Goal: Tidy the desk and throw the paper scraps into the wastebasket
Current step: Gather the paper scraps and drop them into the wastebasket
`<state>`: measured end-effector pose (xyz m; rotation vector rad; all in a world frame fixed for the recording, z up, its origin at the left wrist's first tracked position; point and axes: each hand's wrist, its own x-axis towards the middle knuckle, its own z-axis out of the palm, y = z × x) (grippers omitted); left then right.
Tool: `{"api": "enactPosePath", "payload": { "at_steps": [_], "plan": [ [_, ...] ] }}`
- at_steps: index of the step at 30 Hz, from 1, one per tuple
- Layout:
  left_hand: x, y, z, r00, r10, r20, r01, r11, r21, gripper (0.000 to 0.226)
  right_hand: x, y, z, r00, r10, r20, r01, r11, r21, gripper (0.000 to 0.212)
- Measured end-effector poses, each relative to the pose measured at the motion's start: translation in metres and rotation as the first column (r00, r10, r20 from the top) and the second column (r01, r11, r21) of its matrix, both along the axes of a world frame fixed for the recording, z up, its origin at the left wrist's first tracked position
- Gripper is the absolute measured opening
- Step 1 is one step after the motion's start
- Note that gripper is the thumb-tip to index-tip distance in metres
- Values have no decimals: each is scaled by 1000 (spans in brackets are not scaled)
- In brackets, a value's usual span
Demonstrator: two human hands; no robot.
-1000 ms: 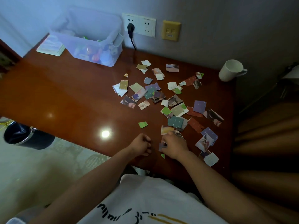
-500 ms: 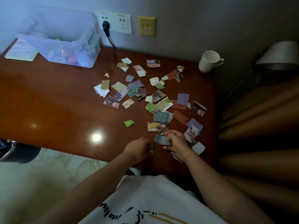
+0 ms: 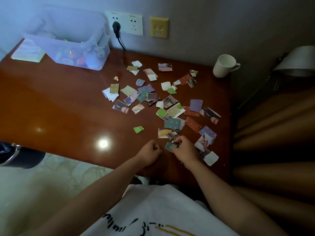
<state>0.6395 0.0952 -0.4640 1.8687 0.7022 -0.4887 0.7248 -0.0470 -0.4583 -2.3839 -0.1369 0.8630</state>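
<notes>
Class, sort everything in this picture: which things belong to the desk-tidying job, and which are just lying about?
Job: paper scraps, desk, wastebasket, left hand, right hand pinching a teal scrap.
Lying about: mug, plastic box, notepad, lamp, plug.

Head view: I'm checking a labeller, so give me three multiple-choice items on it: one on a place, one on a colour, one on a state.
1. Where does the mug stand?
A) far right corner of the desk
B) on a shelf
C) on a stove

2. What colour is the lone scrap left of the heap?
A) red
B) green
C) black

3. What is the right hand doing?
A) lying flat
B) lifting the mug
C) gripping a teal scrap

Key: A, it sits at the desk's far right end; B, it is bright green; C, its fingers curl round the scrap.
</notes>
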Motion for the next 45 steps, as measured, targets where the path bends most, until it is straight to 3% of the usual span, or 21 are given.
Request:
{"api": "enactPosePath", "payload": {
  "at_steps": [2,5,9,13,17,19,21,25,28,32,34,37,41,45],
  "plan": [
    [5,4,6,978,200,-63,-209,959,-194,16,-1,2,-1,985,144,93,-131,983,-132,27],
    [11,11,12,915,389,-108,-398,828,-394,13,0,6,-2,950,259,172,-211,944,-255,31],
    [19,17,17,803,564,-195,-564,610,-557,9,2,7,-1,968,205,142,-167,956,-242,30],
    [28,23,20,762,578,-292,-617,510,-600,15,1,5,1,979,169,110,-148,974,-171,17],
    [37,28,23,765,556,-325,-596,421,-684,16,2,7,4,991,-67,-120,82,989,125,14],
    [42,31,23,782,538,-314,-571,419,-706,23,4,6,11,930,-204,-305,275,938,211,11],
    [48,33,25,814,508,-281,-538,478,-695,27,7,5,19,826,-320,-465,473,841,261,12],
    [58,34,26,872,454,-184,-470,673,-571,27,15,5,27,691,-461,-557,683,668,295,23],
    [62,34,24,922,370,-115,-378,797,-471,28,20,7,29,675,-510,-534,705,660,261,34],
    [66,35,15,998,51,37,-46,989,-143,17,23,10,31,671,-551,-497,714,661,232,13],
    [68,35,10,992,-103,72,101,994,32,11,23,11,27,781,-527,-335,607,766,211,5],
    [69,34,7,964,-240,112,201,939,278,25,19,12,18,952,-303,-41,305,951,49,16],
    [71,36,4,935,-345,77,279,854,439,31,17,12,10,993,-48,107,69,977,-201,32],
    [74,40,2,885,-465,-26,407,745,528,33,19,14,8,993,17,115,12,968,-251,24]
  ]
}}
